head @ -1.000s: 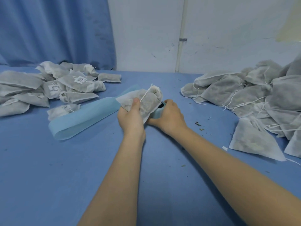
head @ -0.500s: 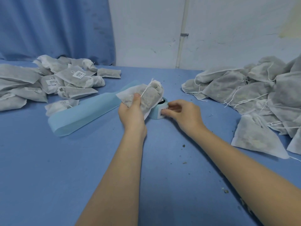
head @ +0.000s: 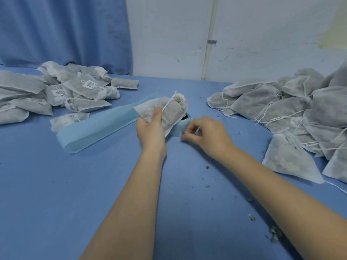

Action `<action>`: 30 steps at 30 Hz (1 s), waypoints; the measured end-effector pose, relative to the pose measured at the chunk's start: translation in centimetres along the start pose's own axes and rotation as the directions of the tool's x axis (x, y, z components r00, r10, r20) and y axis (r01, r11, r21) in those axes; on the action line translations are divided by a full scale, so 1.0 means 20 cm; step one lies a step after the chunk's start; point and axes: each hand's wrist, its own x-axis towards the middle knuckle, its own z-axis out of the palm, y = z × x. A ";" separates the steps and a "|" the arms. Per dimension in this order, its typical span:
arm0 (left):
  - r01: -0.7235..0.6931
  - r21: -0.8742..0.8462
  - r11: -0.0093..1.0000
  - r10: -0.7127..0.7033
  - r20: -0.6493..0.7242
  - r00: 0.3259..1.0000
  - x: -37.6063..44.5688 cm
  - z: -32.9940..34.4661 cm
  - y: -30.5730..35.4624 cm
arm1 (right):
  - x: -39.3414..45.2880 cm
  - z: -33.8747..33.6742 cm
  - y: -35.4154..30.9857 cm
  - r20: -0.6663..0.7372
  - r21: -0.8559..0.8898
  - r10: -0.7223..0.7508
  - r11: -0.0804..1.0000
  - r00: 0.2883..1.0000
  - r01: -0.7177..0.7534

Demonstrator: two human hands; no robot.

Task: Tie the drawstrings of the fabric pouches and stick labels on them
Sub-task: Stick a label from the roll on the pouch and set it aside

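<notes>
My left hand grips a grey fabric pouch with a tied white drawstring, held just above the blue table. Behind and partly under the pouch stands a light blue label roll, mostly hidden. A long light blue backing strip trails from the roll to the left. My right hand is at the roll's right side, thumb and forefinger pinching at a label's edge; the label itself is too small to make out.
A pile of labelled, tied pouches lies at the back left. A larger heap of unlabelled pouches with loose strings fills the right side. Dried crumbs are scattered on the blue table. A blue curtain and a white wall stand behind.
My right hand has come out from behind the pouch to the roll's right side and now pinches at its edge. The left hand and pouch have stayed in place.
</notes>
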 end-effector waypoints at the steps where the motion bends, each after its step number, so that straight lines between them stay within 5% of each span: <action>1: -0.017 0.018 1.000 0.017 0.004 1.000 -0.01 0.00 0.00 | -0.02 -0.03 -0.01 0.060 -0.031 -0.039 0.999 0.997 0.041; 6: -0.109 0.159 0.981 0.103 0.043 0.994 -0.05 -0.02 0.04 | -0.18 -0.19 -0.05 0.186 -0.034 -0.089 0.995 0.979 0.097; 13: -0.412 0.390 0.824 0.204 0.475 0.856 -0.24 0.02 0.08 | -0.26 -0.37 -0.11 -0.087 0.071 -0.126 0.989 0.988 0.132; 24: -0.323 0.305 0.896 0.084 0.597 0.798 -0.34 0.06 0.08 | -0.25 -0.35 -0.03 -0.230 0.051 -0.103 0.992 0.968 0.118; 30: -0.137 0.197 0.971 -0.004 0.582 0.813 -0.37 0.08 0.07 | -0.24 -0.34 -0.02 -0.255 0.213 -0.067 0.969 0.965 0.123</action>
